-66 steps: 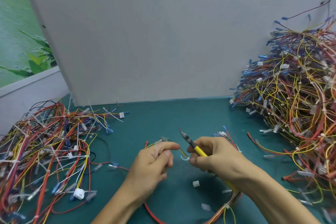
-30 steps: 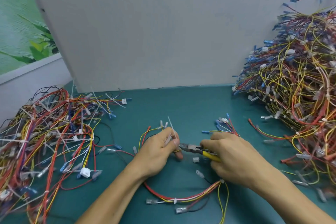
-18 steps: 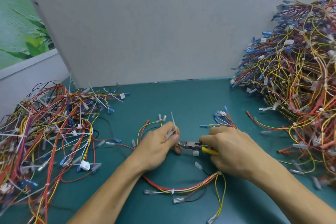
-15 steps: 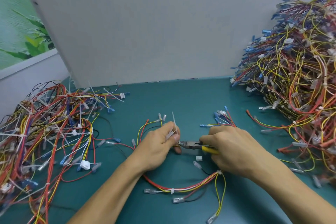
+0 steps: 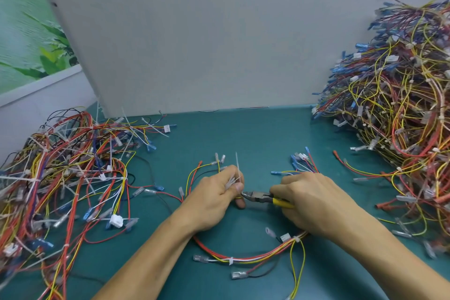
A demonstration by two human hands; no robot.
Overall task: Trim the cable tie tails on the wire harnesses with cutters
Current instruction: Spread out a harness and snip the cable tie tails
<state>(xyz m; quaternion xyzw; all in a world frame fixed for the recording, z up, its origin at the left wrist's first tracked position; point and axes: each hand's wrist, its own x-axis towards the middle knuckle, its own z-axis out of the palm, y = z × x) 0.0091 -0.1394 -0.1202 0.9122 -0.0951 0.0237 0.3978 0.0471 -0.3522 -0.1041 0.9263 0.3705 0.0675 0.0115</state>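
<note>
A wire harness (image 5: pixel 246 257) of red, yellow and white wires curves across the green table in front of me. My left hand (image 5: pixel 214 198) pinches part of it together with a white cable tie tail (image 5: pixel 237 165) that sticks up past my fingers. My right hand (image 5: pixel 314 200) grips the yellow-handled cutters (image 5: pixel 264 198). Their jaws point left and touch the harness just below my left thumb. Whether the jaws are closed on the tie is hidden by my fingers.
A loose heap of harnesses with long tie tails (image 5: pixel 63 173) covers the table's left side. A tall pile of harnesses (image 5: pixel 399 95) rises at the right. A grey board (image 5: pixel 194 36) stands upright at the back of the green table (image 5: pixel 243 134).
Both hands came down toward the table. The cutters swung from pointing upward to pointing left, and their jaws closed in on the tie at my left thumb.
</note>
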